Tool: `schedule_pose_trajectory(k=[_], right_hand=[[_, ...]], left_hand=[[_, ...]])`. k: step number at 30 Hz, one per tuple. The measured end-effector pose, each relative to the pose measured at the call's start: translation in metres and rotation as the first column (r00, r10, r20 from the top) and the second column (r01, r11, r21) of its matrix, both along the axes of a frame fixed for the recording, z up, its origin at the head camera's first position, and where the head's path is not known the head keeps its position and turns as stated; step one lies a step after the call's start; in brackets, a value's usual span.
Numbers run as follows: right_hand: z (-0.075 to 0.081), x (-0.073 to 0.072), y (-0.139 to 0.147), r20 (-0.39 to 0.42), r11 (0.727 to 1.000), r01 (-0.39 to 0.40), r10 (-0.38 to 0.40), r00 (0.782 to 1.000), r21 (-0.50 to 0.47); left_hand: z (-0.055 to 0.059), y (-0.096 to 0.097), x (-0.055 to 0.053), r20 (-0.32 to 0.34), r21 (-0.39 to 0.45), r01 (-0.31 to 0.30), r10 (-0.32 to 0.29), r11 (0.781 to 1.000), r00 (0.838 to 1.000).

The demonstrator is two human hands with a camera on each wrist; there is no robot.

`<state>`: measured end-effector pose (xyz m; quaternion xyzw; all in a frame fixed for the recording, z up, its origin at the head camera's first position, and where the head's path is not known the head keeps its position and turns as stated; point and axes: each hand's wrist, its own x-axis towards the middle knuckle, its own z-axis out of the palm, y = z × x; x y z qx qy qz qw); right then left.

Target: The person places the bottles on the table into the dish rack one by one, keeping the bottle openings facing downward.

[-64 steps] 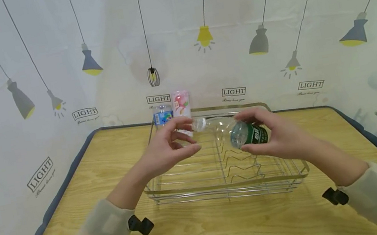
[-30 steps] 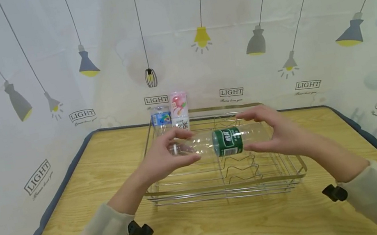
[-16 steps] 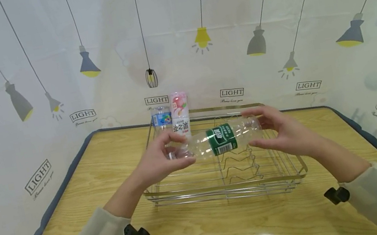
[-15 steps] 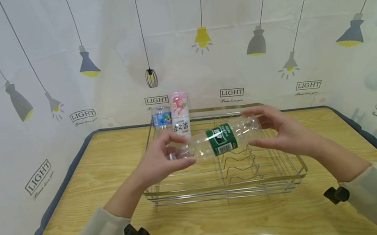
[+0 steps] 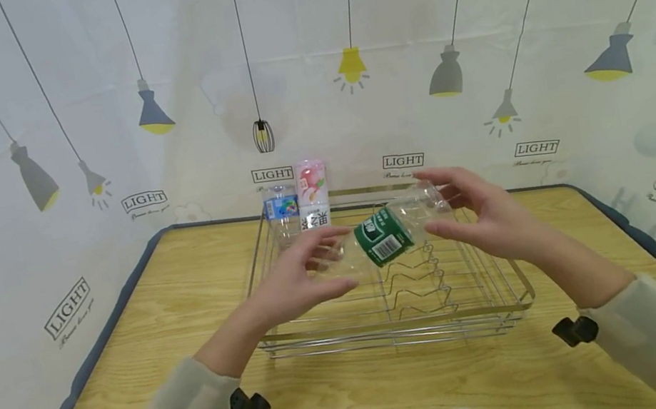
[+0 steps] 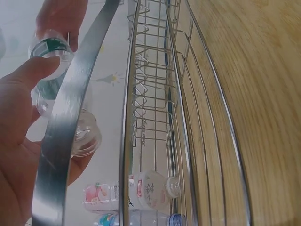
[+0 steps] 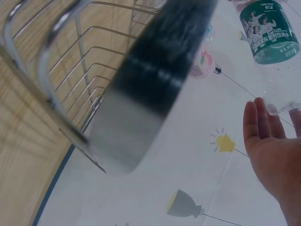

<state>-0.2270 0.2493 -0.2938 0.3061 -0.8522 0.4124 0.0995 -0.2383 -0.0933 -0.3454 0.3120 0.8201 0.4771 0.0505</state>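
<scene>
A clear plastic bottle (image 5: 384, 235) with a green label is held in the air above a wire dish rack (image 5: 394, 324). It lies tilted, base up to the right. My left hand (image 5: 295, 279) grips its lower, left end, thumb in front and fingers behind. At the base, my right hand (image 5: 486, 214) holds it between thumb and fingers. In the left wrist view the bottle (image 6: 51, 45) sits partly behind the rack's metal rim. From the right wrist, the label (image 7: 270, 30) shows printed figures, and fingertips touch the base.
A pink-and-white peach drink bottle (image 5: 312, 189) and a blue-labelled clear bottle (image 5: 282, 208) stand in the rack's back left corner. Wavy wire dividers (image 5: 416, 284) run down the rack's middle. The wooden table (image 5: 361, 401) extends around it, with a printed curtain behind.
The bottle has turned from nearly level to tilted, its base now higher on the right. My left hand has shifted slightly right; the right hand has risen a little.
</scene>
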Motion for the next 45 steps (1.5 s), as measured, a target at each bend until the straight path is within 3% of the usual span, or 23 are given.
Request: schedule_pose_trajectory(k=[5, 11, 19, 26, 32, 38, 45], right_hand=[[0.005, -0.004, -0.006, 0.02, 0.999, 0.031, -0.031, 0.999, 0.007], [0.011, -0.008, -0.015, 0.117, 0.999, 0.046, -0.045, 0.992, -0.011], [0.007, -0.015, -0.021, 0.214, 0.988, 0.034, -0.001, 0.977, -0.15], [-0.001, -0.016, -0.027, 0.309, 0.979, 0.018, 0.047, 0.95, -0.204], [-0.005, -0.017, -0.04, 0.337, 0.971, -0.034, 0.115, 0.934, -0.238], [-0.01, -0.017, -0.05, 0.337, 0.965, -0.025, 0.115, 0.934, -0.26], [-0.011, -0.013, -0.061, 0.383, 0.961, 0.006, 0.104, 0.918, -0.275]], left_hand=[[0.0, 0.007, 0.001, -0.013, -0.02, -0.019, 0.019, 1.0, 1.0], [-0.001, 0.011, 0.005, -0.014, -0.045, -0.061, 0.06, 0.997, 0.998], [-0.004, 0.01, 0.005, 0.076, 0.049, -0.091, 0.087, 0.995, 0.993], [-0.004, 0.009, 0.003, 0.129, 0.143, -0.1, 0.081, 0.985, 0.988], [-0.002, 0.011, 0.004, 0.158, 0.196, -0.077, 0.046, 0.977, 0.986], [0.0, 0.015, 0.006, 0.192, 0.196, -0.059, 0.02, 0.979, 0.981], [0.0, 0.019, 0.008, 0.181, 0.185, -0.052, 0.018, 0.981, 0.983]])
